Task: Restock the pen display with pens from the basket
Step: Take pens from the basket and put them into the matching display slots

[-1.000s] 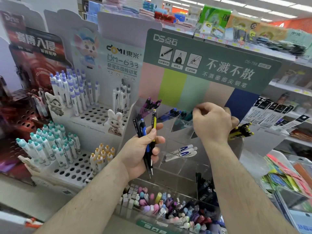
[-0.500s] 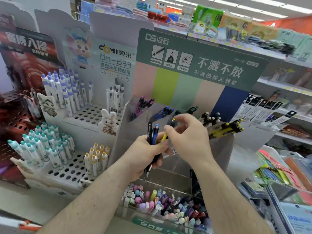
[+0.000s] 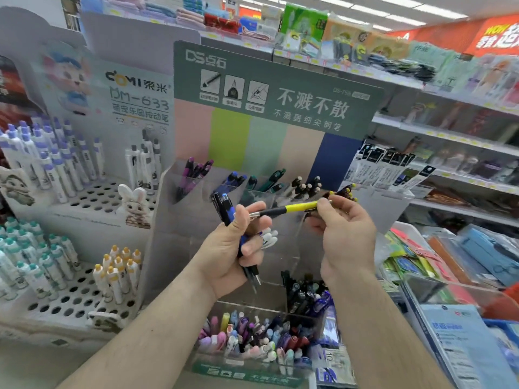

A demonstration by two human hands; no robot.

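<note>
The green-headed pen display (image 3: 269, 80) stands in front of me with a row of clear slots holding purple, blue, green, black and yellow-capped pens. My left hand (image 3: 233, 254) grips a small bunch of pens (image 3: 226, 209), one blue and one black, held upright. My right hand (image 3: 345, 234) pinches the rear end of a yellow and black pen (image 3: 292, 208). That pen lies level between my hands, its metal tip next to my left fingers. The yellow-capped pens (image 3: 346, 192) sit in the rightmost slot just behind my right hand. No basket is in view.
A clear box (image 3: 252, 357) of mixed pastel pens stands below my hands. White pegboard stands with white pens (image 3: 56, 164) fill the left side. Shelves with packaged stationery (image 3: 449, 262) run along the right.
My right hand came back from the display's slots to my left hand, took the yellow pen from the bunch and drew it out to the right. The view moved closer.
</note>
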